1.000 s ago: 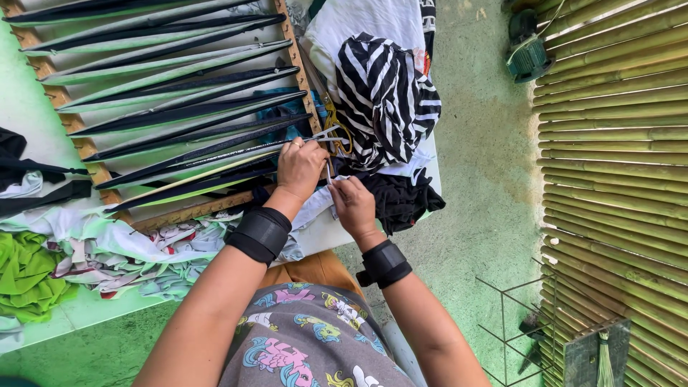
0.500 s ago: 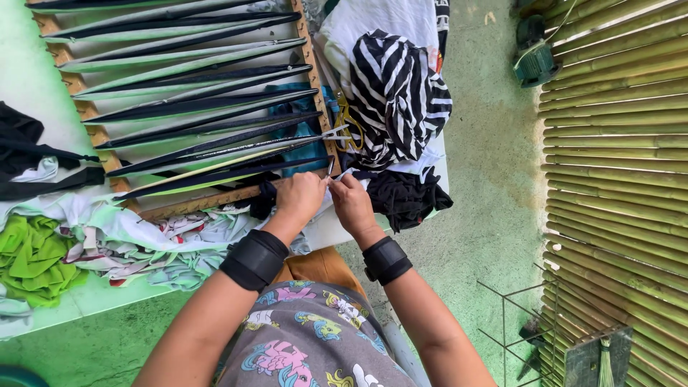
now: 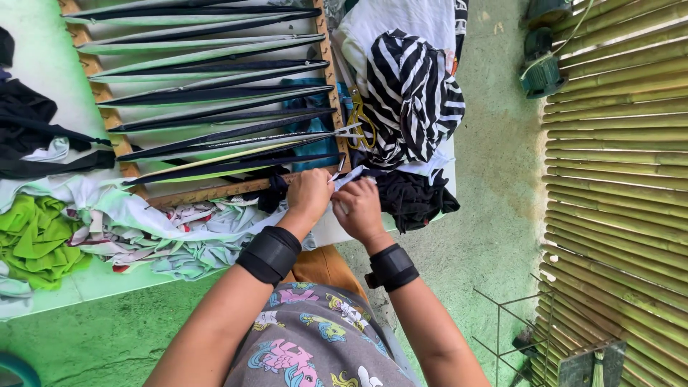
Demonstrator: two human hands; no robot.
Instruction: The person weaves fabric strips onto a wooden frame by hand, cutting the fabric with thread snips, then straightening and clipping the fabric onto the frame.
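Both hands meet at the near corner of the wooden frame (image 3: 215,192) on the worktop (image 3: 107,281). The left hand (image 3: 308,193) and right hand (image 3: 358,209) are closed, pinching a pale strip (image 3: 350,177) between them. Dark strips (image 3: 215,93) stretch across the frame. Scissors (image 3: 356,122) lie beside striped cloth (image 3: 412,93); green cloth (image 3: 32,240) lies far left.
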